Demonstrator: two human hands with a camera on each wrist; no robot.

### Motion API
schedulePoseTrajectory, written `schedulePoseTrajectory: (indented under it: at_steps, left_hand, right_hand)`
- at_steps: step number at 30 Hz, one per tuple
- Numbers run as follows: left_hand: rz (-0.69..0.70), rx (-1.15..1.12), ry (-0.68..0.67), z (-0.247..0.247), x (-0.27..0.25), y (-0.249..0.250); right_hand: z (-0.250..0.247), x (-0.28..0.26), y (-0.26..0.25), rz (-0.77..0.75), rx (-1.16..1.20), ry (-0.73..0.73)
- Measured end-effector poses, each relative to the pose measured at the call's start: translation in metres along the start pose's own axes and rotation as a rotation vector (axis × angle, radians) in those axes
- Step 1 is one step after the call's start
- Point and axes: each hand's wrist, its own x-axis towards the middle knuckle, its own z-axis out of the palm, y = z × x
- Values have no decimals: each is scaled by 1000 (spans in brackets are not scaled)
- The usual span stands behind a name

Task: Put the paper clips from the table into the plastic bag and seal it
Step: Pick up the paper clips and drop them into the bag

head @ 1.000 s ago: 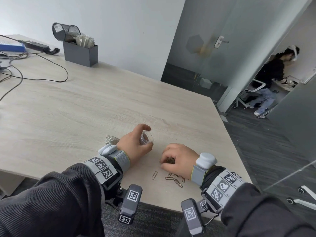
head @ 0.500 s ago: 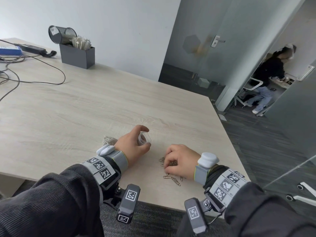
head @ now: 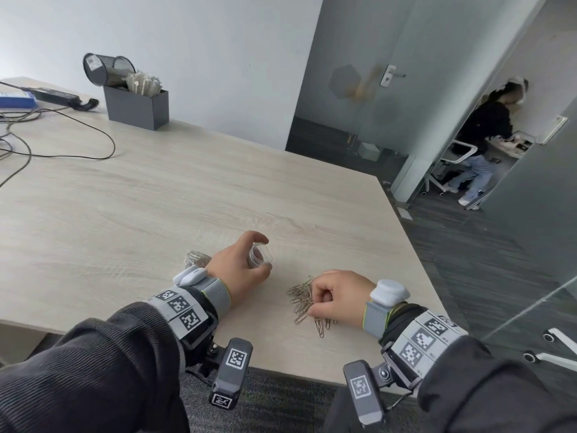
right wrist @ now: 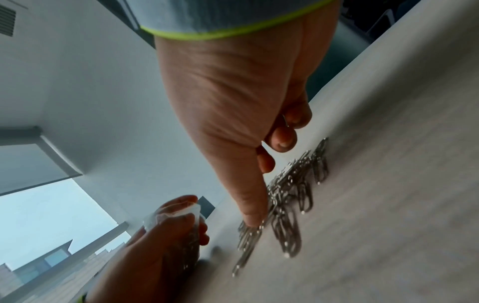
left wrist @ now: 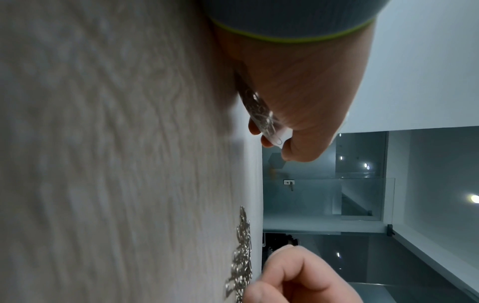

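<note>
My left hand (head: pixel 240 265) rests on the table (head: pixel 156 214) and grips a small clear plastic bag (head: pixel 261 254), its round mouth held open between thumb and forefinger. The bag's lower end (head: pixel 195 258), with clips inside, sticks out behind the wrist. In the left wrist view the bag (left wrist: pixel 261 116) lies under the palm. A pile of silver paper clips (head: pixel 301 296) lies near the front edge. My right hand (head: pixel 334 292) sits on the pile's right side, fingers curled. Its thumb (right wrist: pixel 252 215) presses on the paper clips (right wrist: pixel 293 190), and a clip shows between the curled fingers.
A dark box with a mesh pen cup (head: pixel 135 98) stands at the back left, with cables (head: pixel 62 145) trailing beside it. The table's right edge (head: pixel 406 239) and front edge are close to my hands. A person (head: pixel 480 142) sits beyond the glass door.
My right hand has raked the scattered clips together and drawn back to the right, so a pile now shows at its left. The left hand keeps holding the bag open.
</note>
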Motion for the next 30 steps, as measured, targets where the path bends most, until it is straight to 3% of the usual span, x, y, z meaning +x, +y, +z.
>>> schedulePoseTrajectory:
  at_steps: [6, 10, 15, 24, 30]
  left_hand:
    - [-4, 13, -21, -1, 1, 1]
    - [2, 11, -21, 1, -1, 3]
    - [4, 0, -36, 0, -4, 3]
    - [1, -36, -27, 2, -5, 5]
    - [7, -30, -59, 12, -8, 12]
  right_hand:
    - [-5, -8, 3, 68, -31, -178]
    - [-4, -5, 11, 155, -91, -42]
    - [-6, -3, 30, 251, 43, 136]
    - [-9, -2, 32, 222, -5, -81]
    - [-11, 8, 19, 191, -78, -144]
